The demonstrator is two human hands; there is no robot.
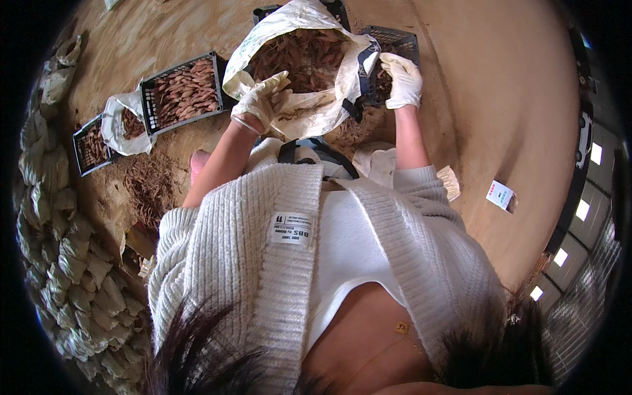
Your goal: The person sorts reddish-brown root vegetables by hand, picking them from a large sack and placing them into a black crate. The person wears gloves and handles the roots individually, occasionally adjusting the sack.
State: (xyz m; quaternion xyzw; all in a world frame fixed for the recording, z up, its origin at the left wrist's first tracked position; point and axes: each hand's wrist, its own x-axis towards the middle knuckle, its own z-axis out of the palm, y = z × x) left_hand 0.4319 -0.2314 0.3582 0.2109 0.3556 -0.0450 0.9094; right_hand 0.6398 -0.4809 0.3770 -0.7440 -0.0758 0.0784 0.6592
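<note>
In front of me a large white woven sack [301, 17] gapes wide, with many reddish-brown roots [316, 54] inside. My left hand [261, 101], in a pale glove, is at the sack's near left rim, its fingers partly bent over the opening; whether it grips the rim cannot be told. At the sack's right side, my right hand [405, 81], also gloved, has its fingers curled above a black plastic crate [395, 37] that holds some roots. A small reddish piece shows by its fingertips, but I cannot tell if it is held.
Left of the sack stands a black crate [183, 124] of roots, then a smaller white sack [113, 131] and another crate [86, 170]. Loose thin roots [148, 185] lie on the floor. Filled sacks [74, 256] are piled far left; a small printed box [499, 194] lies right.
</note>
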